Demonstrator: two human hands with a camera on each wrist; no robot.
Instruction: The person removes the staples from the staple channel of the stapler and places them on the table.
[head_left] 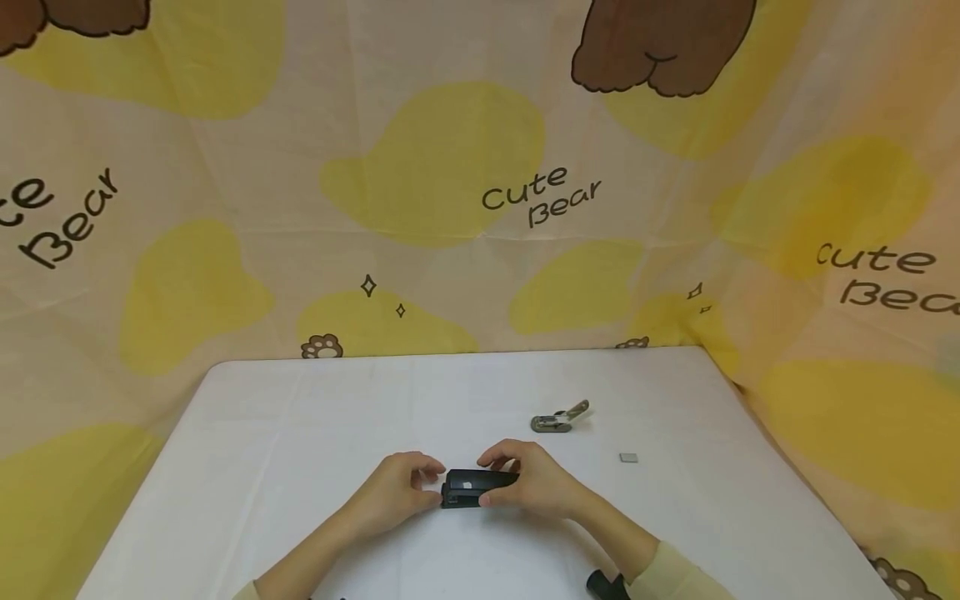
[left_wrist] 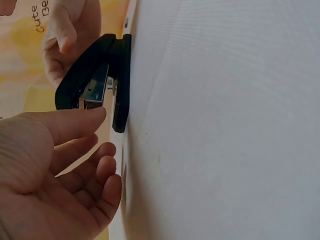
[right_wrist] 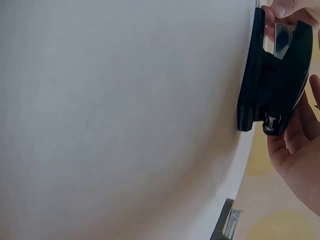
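A black stapler (head_left: pixel 468 483) stands on the white table between the two hands. Its jaws are apart, and the metal magazine shows in both wrist views. My left hand (head_left: pixel 393 493) is at the front end, with the thumb (left_wrist: pixel 92 120) against the magazine tip and the other fingers loosely bent beneath. From the rear, my right hand (head_left: pixel 538 479) holds the stapler, thumb on the near side and fingers on the far side. The stapler's body partly hides those fingers in the right wrist view.
Behind the right hand lies a small olive-grey stapler-like device (head_left: pixel 555 421) with a raised arm. A small grey strip (head_left: pixel 628 457), perhaps staples, lies to its right. The white table (head_left: pixel 300 417) meets a printed yellow cloth (head_left: pixel 427 275) at the back. A black object (head_left: pixel 606 585) shows beneath the right sleeve.
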